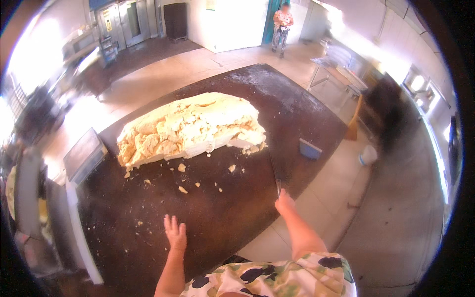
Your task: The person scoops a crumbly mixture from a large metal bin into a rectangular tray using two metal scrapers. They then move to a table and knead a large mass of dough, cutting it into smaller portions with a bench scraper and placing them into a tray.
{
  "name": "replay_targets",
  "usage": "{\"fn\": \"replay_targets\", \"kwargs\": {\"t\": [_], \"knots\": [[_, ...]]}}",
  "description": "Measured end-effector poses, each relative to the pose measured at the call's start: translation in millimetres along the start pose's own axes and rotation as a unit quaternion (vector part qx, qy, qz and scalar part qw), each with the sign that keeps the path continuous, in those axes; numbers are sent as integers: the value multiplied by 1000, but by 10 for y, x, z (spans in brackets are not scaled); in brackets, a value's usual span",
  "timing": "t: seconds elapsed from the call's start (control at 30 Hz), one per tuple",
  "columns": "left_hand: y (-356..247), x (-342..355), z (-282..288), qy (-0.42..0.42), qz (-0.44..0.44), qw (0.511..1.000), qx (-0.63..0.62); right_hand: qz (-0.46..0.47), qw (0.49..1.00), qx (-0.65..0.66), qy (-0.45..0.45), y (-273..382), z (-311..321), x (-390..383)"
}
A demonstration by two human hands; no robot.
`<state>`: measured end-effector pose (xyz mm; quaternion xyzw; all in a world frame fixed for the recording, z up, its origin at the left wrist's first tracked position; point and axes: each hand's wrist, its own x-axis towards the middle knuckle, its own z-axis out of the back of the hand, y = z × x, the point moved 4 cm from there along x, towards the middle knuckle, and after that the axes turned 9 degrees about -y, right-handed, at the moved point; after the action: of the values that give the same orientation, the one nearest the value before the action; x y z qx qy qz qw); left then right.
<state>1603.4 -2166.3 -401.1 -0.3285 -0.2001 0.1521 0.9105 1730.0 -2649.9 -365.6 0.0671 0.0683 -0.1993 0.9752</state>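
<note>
A large pale lump of dough (pixel 193 126) lies at 12 o'clock from the middle of the dark desk (pixel 222 213), crumbs (pixel 183 189) scattered along its 6 o'clock side. At 4 o'clock the right hand (pixel 284 202) grips a long thin knife (pixel 278 187). The left hand (pixel 175 235), at 7 o'clock, is free, fingers spread; I can't tell if it touches the desk. A blue scraper (pixel 310 150) sits at 3 o'clock.
</note>
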Motion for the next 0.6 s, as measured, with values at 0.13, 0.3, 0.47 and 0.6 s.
{"fn": "replay_targets", "kwargs": {"t": [0.13, 0.3, 0.47, 0.6], "knots": [[-612, 64, -136, 101, -83, 991, -19, 74, 994, 37, -71, 249, 395, 24], [-393, -71, -18, 109, 13, 992, -68, 243, 922, 121, -278, 678, 1363, -201], [-765, 29, 164, 147, -6, 974, -172, 334, 846, 273, -314, 1118, 1873, -519], [-1670, 556, 200, 173, -65, 946, -264, 411, 784, 279, -372, 1424, 2032, -356]]}}
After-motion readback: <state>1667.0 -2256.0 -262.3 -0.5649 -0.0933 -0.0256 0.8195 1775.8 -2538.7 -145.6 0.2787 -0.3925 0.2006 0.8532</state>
